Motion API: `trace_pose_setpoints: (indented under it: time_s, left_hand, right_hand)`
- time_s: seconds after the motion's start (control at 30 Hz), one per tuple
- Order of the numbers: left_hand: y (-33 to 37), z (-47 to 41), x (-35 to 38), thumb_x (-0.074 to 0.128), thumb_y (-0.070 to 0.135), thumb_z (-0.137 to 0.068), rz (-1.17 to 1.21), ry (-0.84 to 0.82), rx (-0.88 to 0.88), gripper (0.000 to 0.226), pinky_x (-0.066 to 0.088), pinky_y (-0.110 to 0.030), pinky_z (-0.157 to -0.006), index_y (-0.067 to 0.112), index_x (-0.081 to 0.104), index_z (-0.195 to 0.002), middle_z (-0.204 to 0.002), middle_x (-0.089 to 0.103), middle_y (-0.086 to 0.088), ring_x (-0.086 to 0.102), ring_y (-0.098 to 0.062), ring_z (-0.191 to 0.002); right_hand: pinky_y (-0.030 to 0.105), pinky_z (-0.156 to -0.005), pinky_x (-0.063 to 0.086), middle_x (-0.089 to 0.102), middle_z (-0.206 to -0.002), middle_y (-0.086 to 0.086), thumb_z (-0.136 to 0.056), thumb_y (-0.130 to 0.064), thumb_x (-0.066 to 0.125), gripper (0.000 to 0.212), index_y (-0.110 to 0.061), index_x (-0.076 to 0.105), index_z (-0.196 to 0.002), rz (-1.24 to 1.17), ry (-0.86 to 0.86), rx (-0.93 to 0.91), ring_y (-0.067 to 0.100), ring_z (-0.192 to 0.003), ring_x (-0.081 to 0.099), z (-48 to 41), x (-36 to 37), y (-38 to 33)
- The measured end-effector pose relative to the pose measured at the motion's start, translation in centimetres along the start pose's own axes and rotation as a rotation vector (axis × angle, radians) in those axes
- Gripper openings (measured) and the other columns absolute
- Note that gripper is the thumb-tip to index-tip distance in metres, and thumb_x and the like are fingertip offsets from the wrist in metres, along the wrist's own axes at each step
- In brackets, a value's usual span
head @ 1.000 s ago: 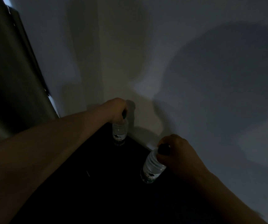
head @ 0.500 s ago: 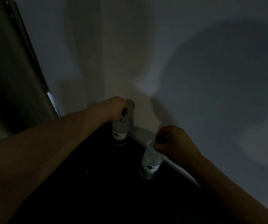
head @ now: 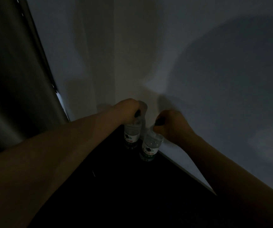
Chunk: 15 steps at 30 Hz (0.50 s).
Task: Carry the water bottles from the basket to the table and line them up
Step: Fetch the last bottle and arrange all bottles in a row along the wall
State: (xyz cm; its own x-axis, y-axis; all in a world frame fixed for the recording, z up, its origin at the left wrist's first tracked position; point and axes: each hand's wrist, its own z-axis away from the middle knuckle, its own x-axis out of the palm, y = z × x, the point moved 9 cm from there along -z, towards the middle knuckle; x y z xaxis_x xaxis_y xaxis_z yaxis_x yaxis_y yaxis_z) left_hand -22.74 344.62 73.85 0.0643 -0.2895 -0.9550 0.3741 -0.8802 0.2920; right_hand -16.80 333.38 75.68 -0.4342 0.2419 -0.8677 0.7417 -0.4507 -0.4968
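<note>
Here, each hand grips a bottle by its cap end: the left hand [head: 129,111] is curled round the top of the far bottle [head: 131,137], the right hand [head: 170,124] round the top of the near bottle [head: 150,145]. Each bottle lies directly below its hand, its long axis close to upright, the near one leaning slightly. The two stand just beside each other on the dark worktop [head: 116,186], close to the wall [head: 214,79]. It is too dark to tell whether either base touches down. The right hand's bottle looks to be the one left to settle, straightened beside the left hand's.
</note>
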Motion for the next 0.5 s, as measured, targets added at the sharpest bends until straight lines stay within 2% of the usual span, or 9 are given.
trace_pose_setpoints:
  time_s: [0.23,0.5]
  left_hand:
    - [-0.2,0.1,-0.1,0.064,0.008,-0.083,0.036,0.021,-0.005,0.036,0.034,-0.022,-0.073,0.009,0.061,-0.119,-0.119,0.06,-0.019,0.057,-0.031,-0.106]
    - [-0.1,0.1,0.0,0.063,0.004,-0.084,0.024,0.012,-0.01,0.038,0.04,-0.029,-0.075,0.008,0.059,-0.121,-0.115,0.059,-0.022,0.057,-0.034,-0.104]
  right_hand:
    - [0.042,-0.08,0.054,0.068,-0.096,0.021,-0.079,-0.013,0.069,0.025,0.005,0.068,-0.096,0.009,0.036,0.032,0.031,-0.089,0.064,-1.1,0.1,-0.3]
    - [0.046,-0.075,0.054,0.067,-0.088,0.03,-0.079,-0.012,0.067,0.026,0.013,0.067,-0.087,0.039,0.071,0.006,0.038,-0.084,0.064,-1.3,0.9,-0.3]
